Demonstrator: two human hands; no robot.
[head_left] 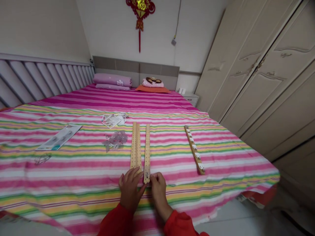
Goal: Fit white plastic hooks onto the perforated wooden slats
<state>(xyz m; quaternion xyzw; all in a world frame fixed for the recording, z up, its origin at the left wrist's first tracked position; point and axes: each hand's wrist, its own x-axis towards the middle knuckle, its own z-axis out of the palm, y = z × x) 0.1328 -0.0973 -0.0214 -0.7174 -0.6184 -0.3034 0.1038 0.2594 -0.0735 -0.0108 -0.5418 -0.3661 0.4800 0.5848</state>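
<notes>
Slim pale wooden strips with rows of small holes lie lengthwise before me on the striped cloth. My left hand [131, 186] is open, fingers spread over the near ends of two adjoining strips [136, 144]. Its thumb reaches the near end of a separate perforated wooden strip [147, 150]. On that strip's right edge, near the same end, the curled fingers of my right hand [158, 190] are closed. A small metal piece [147, 174] rests on the strip between my hands; its exact kind is too small to tell.
Farther right lies a wooden bar [193, 146] with several white round-backed hooks. To the left are a clear plastic bag of metal parts [115, 141], crumpled packaging [113, 120], a flat hook pack [60, 137] and metal wire pieces [42, 158]. Wardrobes [265, 75] stand right of the bed.
</notes>
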